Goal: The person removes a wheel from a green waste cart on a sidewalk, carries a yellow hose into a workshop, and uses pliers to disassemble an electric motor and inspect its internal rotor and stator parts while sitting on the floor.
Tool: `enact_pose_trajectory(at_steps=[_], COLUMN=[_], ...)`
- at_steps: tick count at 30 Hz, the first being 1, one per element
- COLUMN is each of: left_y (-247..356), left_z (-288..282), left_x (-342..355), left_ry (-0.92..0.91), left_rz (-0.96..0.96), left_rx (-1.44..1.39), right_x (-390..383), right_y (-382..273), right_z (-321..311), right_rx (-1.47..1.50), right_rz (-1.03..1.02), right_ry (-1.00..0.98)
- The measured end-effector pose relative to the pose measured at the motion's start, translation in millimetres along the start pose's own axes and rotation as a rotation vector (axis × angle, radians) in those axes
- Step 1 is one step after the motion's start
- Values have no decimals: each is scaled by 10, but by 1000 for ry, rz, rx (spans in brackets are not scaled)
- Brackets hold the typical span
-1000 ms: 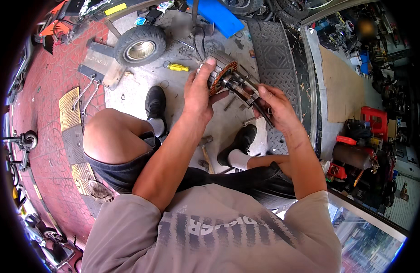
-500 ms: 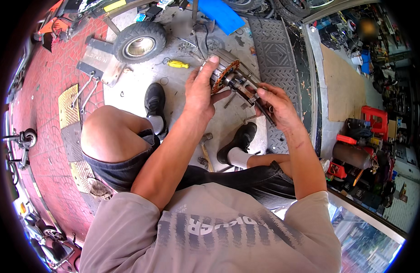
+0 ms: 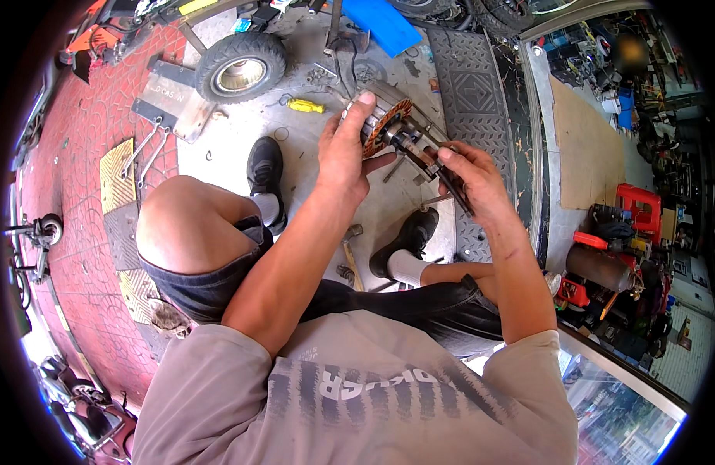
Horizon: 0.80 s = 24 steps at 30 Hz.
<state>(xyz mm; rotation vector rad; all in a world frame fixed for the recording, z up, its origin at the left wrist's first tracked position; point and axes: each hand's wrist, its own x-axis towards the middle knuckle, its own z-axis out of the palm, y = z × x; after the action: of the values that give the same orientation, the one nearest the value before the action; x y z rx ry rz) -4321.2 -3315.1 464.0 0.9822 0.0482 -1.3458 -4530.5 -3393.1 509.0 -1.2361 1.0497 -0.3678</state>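
Note:
My left hand [image 3: 345, 143] is wrapped round a cylindrical motor part [image 3: 387, 96] with a grey metal body and a ring of orange-copper windings at its near end. From the windings a shaft points toward my right. A dark metal puller [image 3: 414, 149] with long arms is fitted around that shaft. My right hand [image 3: 474, 177] is closed on the puller's outer end, where a dark bar sticks out below the fingers. My right palm hides part of that end. The whole assembly is held tilted above the floor, between my feet and the steel plate.
A small tyred wheel [image 3: 241, 71] and a yellow-handled tool [image 3: 305, 105] lie on the floor ahead. Two spanners [image 3: 153, 155] rest at left near a metal plate [image 3: 171, 105]. A hammer [image 3: 351, 252] lies between my shoes. At right, a red stool [image 3: 640, 205] stands among clutter.
Both hands keep their grip, and the motor part with the puller has barely shifted. The view has moved slightly.

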Motion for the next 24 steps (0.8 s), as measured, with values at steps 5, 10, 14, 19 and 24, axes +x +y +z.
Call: enact_pose_trajectory(at_steps=[5,10,14,19,24], left_y=[-17,-1,-18,-48,-53], left_z=[-3,28,34,55,48], left_x=[5,-30,-7,-37,-28], left_ry=[12,11,10,42,37], left_rz=[0,17,3,11,-70], left_rx=[-1,19,18,43,64], right_x=[-35,-78,-62,-66,-132], right_y=[-66,-133,-119,-129,-220], right_z=[37,88,52,23,75], right_rx=[6,-4,-54,-83,-66], right_rz=[56,72,39,93,157], right_ry=[0,19,16,7,5])
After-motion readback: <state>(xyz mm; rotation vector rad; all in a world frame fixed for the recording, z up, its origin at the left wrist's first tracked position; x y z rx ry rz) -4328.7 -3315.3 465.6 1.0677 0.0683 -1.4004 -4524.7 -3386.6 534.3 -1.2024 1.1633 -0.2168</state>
